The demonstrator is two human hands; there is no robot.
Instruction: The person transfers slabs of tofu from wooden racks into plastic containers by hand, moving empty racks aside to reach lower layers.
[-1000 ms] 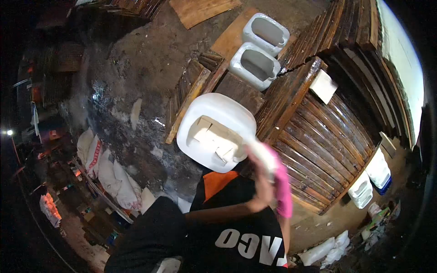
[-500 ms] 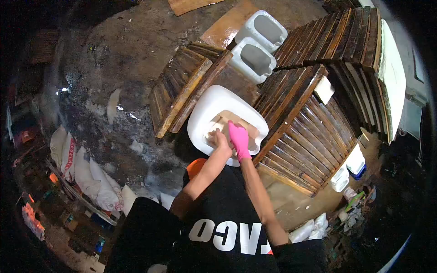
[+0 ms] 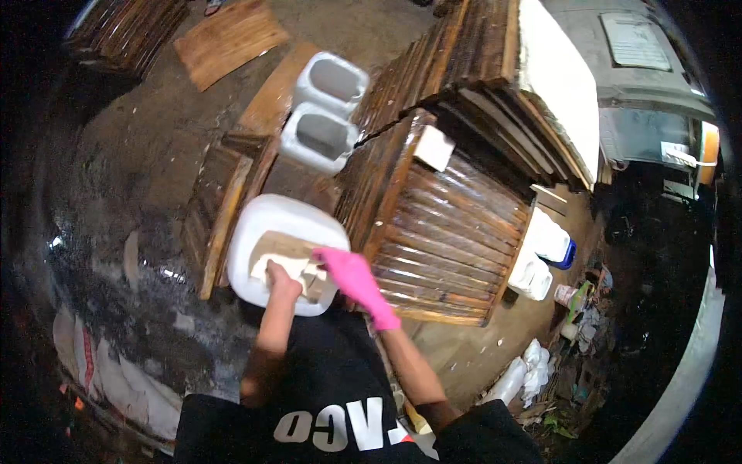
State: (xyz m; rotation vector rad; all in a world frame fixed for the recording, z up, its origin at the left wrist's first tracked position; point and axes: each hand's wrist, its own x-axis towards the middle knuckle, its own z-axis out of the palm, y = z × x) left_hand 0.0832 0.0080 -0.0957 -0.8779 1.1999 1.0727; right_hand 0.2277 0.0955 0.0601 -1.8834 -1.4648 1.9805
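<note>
A white plastic tub (image 3: 243, 246) with an open top stands in front of me. Inside it are tan liquid or a brown surface and pale cream pieces, too blurred to tell apart. My left hand (image 3: 284, 283), bare, reaches over the near rim with its fingers curled by the pale pieces; what they hold is hidden. My right hand (image 3: 352, 280), in a pink glove, is at the tub's right side. Its fingertips come together at a small pale block (image 3: 312, 272), seemingly gripping it.
Right of the tub stand stacked slatted wooden trays (image 3: 456, 240), with a white block (image 3: 434, 148) on top. Two cut-open plastic containers (image 3: 317, 138) sit beyond. A smaller wooden stack (image 3: 216, 213) is at left. White jugs (image 3: 533, 271) and plastic bags (image 3: 533, 367) lie farther right.
My view has swung to the right, so everything sits farther left. My hands have moved apart; the gloved one has drawn back toward the tub's right rim.
</note>
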